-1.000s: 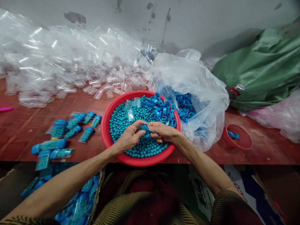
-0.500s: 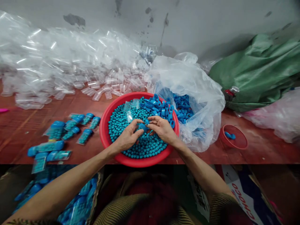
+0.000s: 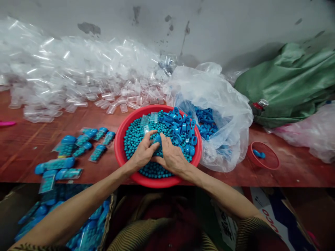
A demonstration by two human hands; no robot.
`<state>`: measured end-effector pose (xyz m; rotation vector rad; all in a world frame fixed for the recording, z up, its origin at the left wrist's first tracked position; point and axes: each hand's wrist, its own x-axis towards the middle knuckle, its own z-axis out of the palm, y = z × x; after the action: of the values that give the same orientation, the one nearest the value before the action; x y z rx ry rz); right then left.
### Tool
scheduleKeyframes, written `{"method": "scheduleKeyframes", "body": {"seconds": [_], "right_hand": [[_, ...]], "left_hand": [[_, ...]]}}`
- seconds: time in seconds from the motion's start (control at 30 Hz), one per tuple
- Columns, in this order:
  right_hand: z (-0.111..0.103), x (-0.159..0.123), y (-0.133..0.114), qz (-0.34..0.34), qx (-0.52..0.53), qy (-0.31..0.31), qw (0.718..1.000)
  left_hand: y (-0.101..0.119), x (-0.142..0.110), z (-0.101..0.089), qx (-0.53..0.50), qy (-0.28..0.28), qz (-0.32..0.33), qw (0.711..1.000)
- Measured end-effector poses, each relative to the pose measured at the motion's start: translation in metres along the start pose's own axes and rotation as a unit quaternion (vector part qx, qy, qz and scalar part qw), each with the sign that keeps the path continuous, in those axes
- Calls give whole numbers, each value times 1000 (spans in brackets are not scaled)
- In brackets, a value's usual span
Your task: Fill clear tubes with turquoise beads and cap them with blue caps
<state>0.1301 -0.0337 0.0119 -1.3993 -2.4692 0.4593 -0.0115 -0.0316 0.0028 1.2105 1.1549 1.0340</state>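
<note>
Over a red plastic basin (image 3: 120, 158) of blue-green beads (image 3: 136, 136), my two hands meet. My left hand (image 3: 142, 151) is closed, pinching a blue cap (image 3: 158, 139) between thumb and fingers; whether a clear container is under it is hidden. My right hand (image 3: 172, 155) lies against the cap's right side, fingers stretched out and thumb apart below. Loose blue caps (image 3: 183, 125) are heaped at the basin's right rear. Some clear plastic containers (image 3: 149, 120) rest on the beads behind my left hand.
Filled blue-capped containers (image 3: 68, 146) lie left of the basin, above a carton of more. Empty clear containers (image 3: 86, 83) are piled along the wall. Right of the basin are a plastic bag (image 3: 222, 94) of blue caps, a small red basket (image 3: 270, 158) and a green sack (image 3: 285, 83).
My right hand has gone from a fingertip pinch near the blue cap to a stretched-out hold against its side. My left hand still grips the cap. The view has shifted slightly.
</note>
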Motion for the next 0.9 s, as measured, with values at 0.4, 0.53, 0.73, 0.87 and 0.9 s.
{"method": "scheduleKeyframes", "body": {"seconds": [0.4, 0.53, 0.73, 0.87, 0.9], "right_hand": [[0, 3, -11, -9, -82, 2, 997], [2, 10, -14, -15, -60, -23, 998], [-10, 16, 8, -50, 71, -44, 995], [-18, 12, 33, 7, 139, -18, 990], [-19, 10, 37, 14, 138, -28, 990]], "left_hand": [[4, -3, 0, 14, -36, -9, 999], [-2, -1, 0, 78, 22, 3, 997], [14, -4, -17, 186, 67, 52, 979], [31, -25, -69, 289, 152, 64, 943], [32, -30, -84, 343, 186, 46, 920]]}}
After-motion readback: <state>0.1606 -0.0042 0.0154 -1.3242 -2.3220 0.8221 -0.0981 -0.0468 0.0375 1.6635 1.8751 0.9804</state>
